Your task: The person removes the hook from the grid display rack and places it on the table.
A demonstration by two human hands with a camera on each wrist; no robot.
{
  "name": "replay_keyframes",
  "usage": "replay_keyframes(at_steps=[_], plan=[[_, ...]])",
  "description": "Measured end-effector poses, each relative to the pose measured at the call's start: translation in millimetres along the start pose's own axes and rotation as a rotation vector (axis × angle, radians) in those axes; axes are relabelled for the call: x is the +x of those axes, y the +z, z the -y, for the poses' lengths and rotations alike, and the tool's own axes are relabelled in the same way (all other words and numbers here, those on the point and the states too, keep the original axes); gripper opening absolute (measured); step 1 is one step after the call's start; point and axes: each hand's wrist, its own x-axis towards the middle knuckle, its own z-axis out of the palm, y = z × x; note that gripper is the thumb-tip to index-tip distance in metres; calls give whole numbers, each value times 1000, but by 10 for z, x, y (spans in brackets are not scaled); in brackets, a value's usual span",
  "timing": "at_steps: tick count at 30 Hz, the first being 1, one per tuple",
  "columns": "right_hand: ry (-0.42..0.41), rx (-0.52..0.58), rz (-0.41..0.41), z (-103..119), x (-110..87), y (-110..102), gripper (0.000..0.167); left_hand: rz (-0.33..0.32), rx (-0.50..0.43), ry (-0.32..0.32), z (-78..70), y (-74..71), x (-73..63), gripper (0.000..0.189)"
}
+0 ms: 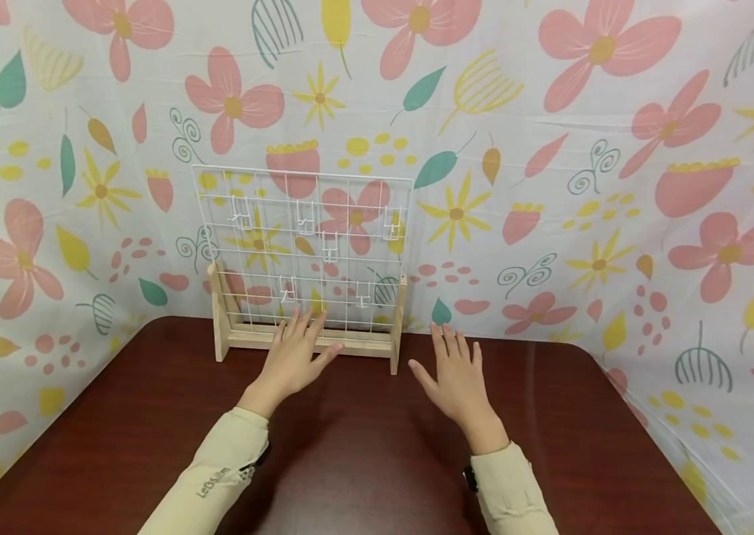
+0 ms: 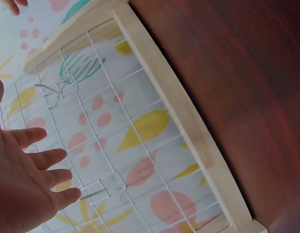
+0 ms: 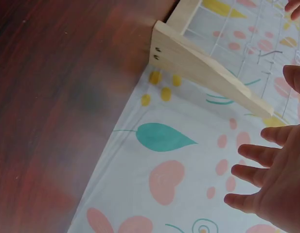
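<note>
A white wire grid rack (image 1: 303, 256) stands upright in a pale wooden base (image 1: 310, 340) at the back of the table. Several small white hooks (image 1: 305, 223) hang on its wires. My left hand (image 1: 293, 360) is held out in front of the rack's lower part, fingers spread and holding nothing. To the right of the rack, my right hand (image 1: 458, 380) reaches forward with straight fingers, also holding nothing. In the left wrist view, the left fingers (image 2: 55, 158) appear before the grid. The right wrist view has the right hand (image 3: 281, 170) near the base's side post (image 3: 203, 68).
The dark reddish-brown table (image 1: 363, 461) has rounded back corners. A white curtain (image 1: 517, 148) printed with flowers and leaves hangs close behind it and along both sides. Dark bands show at both sleeve cuffs.
</note>
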Motion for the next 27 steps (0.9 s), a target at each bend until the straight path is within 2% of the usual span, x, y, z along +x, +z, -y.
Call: replay_keyframes(at_steps=[7,14,21,27], plan=[[-20,37,-1,16,42,-55,74,-69,-42,38,35,-117,29,67],[-31,68,-7,38,59,-145,72,-88,-79,79,39,-269,61,60],[-80,112,-47,52,104,-213,69,-118,-164,131,83,-395,89,54],[-120,151,-62,63,166,-276,65,-168,-192,168,137,-531,119,47]])
